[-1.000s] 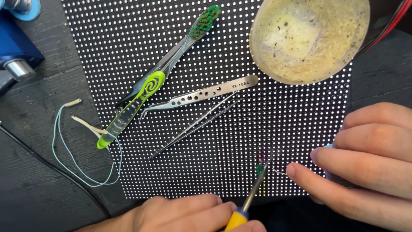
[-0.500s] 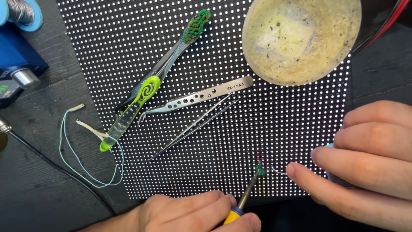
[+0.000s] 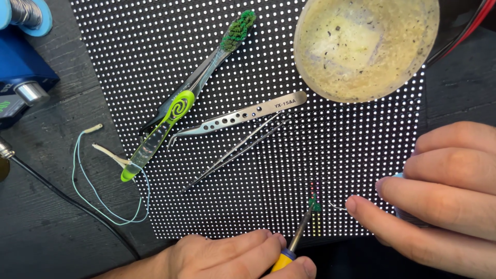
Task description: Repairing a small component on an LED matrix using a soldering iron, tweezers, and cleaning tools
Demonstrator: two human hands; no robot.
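Soldering iron (image 3: 298,238) sits pinched in my left hand (image 3: 232,256) at the near edge, tip on the dotted LED panel (image 3: 320,155) beside a few lit pixels. My right hand (image 3: 439,196) pinches thin solder wire (image 3: 338,207) just beside it. I judge a slip could scorch neighbouring pixels or my fingertips; the tip looks greenish, its handle yellow.

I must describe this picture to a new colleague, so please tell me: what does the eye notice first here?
First comes the black panel of white dots that fills the middle, with a few coloured dots lit near its lower edge, where the soldering iron in the left hand points. The right hand rests beside that spot. A green toothbrush, two tweezers and a yellowish dish lie on the panel.
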